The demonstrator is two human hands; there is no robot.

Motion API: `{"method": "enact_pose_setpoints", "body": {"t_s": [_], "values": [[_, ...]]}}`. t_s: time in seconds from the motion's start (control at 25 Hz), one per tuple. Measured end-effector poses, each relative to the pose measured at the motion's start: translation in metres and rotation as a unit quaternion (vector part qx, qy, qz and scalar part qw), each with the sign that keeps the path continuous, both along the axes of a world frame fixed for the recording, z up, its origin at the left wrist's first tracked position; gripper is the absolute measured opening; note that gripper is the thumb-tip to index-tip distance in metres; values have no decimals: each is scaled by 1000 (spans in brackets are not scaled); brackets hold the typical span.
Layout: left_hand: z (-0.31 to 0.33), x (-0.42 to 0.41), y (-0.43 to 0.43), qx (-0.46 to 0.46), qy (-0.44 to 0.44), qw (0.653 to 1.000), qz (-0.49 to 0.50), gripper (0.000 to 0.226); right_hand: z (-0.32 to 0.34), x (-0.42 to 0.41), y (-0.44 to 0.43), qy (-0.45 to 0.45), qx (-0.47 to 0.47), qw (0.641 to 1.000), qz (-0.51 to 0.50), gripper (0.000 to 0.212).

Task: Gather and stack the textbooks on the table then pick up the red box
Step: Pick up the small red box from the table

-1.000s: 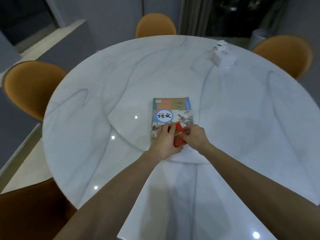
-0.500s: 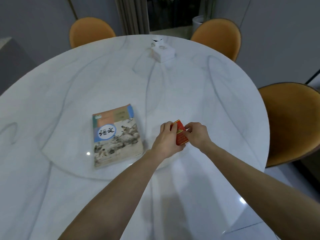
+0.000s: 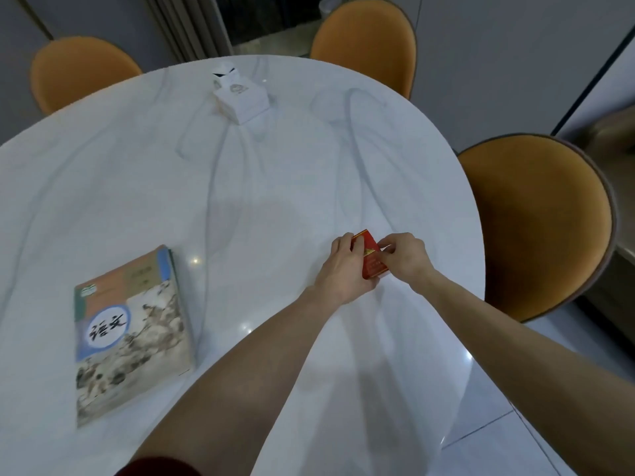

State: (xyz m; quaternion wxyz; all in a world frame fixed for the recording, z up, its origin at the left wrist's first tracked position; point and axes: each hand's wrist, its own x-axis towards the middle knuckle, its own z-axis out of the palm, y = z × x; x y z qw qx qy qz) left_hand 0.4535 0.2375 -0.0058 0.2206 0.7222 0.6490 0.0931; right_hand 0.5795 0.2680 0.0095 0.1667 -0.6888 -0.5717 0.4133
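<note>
A small red box [image 3: 372,257] is held above the round white marble table [image 3: 240,187], right of centre. My left hand [image 3: 343,269] grips its left side and my right hand [image 3: 405,257] pinches its right edge. The textbooks [image 3: 132,333] lie in one stack at the near left of the table, the top cover showing a painted scene and a blue oval with white characters. The lower books show only as thin edges along the stack's right side.
A white tissue box [image 3: 240,97] stands at the far side of the table. Orange chairs ring the table: one at far left [image 3: 79,70], one at the back [image 3: 364,42], one on the right [image 3: 536,221]. Tiled floor shows at lower right.
The view has swung right, so the book stack now sits far to the left. Both hands keep hold of the red box and have carried it away from the books.
</note>
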Motion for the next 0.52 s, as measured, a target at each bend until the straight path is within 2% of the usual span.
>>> {"method": "enact_pose_setpoints", "body": {"t_s": [0.52], "values": [[-44, 48, 89, -43, 59, 996, -49, 77, -61, 44, 79, 2, -26, 999, -44, 25]]}}
